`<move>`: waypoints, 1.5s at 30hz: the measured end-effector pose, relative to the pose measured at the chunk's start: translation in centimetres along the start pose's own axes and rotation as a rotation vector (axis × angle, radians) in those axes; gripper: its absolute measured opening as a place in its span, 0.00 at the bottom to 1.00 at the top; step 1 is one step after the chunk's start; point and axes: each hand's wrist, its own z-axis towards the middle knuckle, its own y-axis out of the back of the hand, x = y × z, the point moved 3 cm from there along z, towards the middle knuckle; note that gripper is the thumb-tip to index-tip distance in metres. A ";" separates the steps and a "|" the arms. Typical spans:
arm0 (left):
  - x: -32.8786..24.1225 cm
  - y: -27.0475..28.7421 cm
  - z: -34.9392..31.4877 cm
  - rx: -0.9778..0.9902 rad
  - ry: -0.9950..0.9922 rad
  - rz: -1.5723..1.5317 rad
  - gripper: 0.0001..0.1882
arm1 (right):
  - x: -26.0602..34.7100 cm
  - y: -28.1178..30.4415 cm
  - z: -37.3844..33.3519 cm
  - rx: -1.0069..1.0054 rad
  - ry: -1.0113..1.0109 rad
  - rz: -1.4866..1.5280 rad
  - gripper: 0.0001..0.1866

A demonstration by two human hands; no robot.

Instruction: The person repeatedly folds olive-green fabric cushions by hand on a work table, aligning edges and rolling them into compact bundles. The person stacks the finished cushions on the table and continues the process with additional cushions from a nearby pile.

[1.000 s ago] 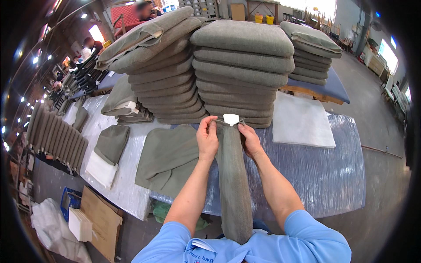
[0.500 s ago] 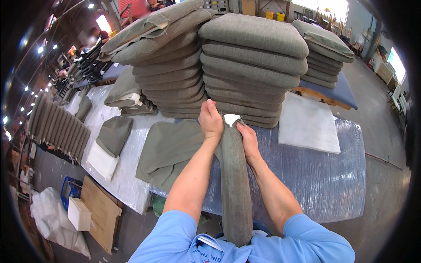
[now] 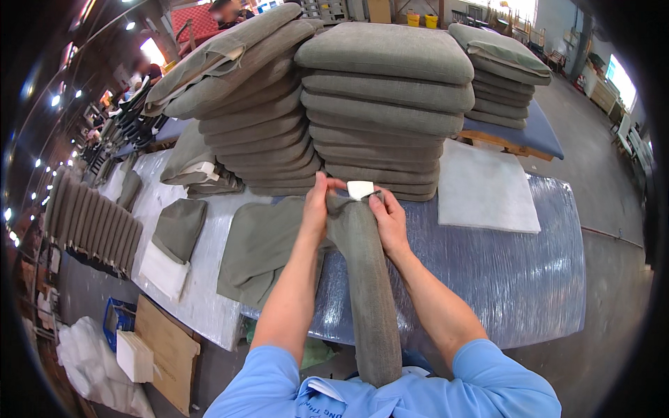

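Observation:
A grey-green fabric cushion cover [image 3: 368, 292] stands on edge between my forearms, its lower end against my shirt. White padding [image 3: 360, 189] sticks out of its far, open end. My left hand [image 3: 318, 207] grips the cover's left edge near that opening, thumb up and fingers curled toward the padding. On the other side my right hand [image 3: 390, 221] pinches the fabric rim beside the padding. Left of my hands, a loose grey-green cover [image 3: 254, 244] lies flat on the table. The inside of the held cover is hidden.
Tall stacks of grey cushions [image 3: 383, 90] rise just beyond my hands. A white padding sheet [image 3: 488, 191] lies right on the plastic-wrapped table [image 3: 502, 292]. Another cover with white padding [image 3: 171, 244] lies left. Cardboard [image 3: 167, 355] and a white sack [image 3: 97, 369] stand on the floor.
My left hand has moved left and down, its fingers now pointing toward the padding. The cover's far end has spread wider leftward. My right hand still pinches the rim. The view has shifted slightly.

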 end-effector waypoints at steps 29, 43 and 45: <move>1.6 -3.1 -5.0 -0.200 -0.247 0.283 0.18 | 2.5 -2.8 5.6 0.337 0.067 -0.543 0.17; 0.0 1.5 -5.8 -0.049 -0.146 0.492 0.12 | -3.0 -0.9 1.4 0.253 -0.316 0.186 0.29; 0.9 0.6 -5.2 -0.132 -0.234 0.386 0.09 | -3.6 -0.3 1.7 0.278 -0.345 0.203 0.33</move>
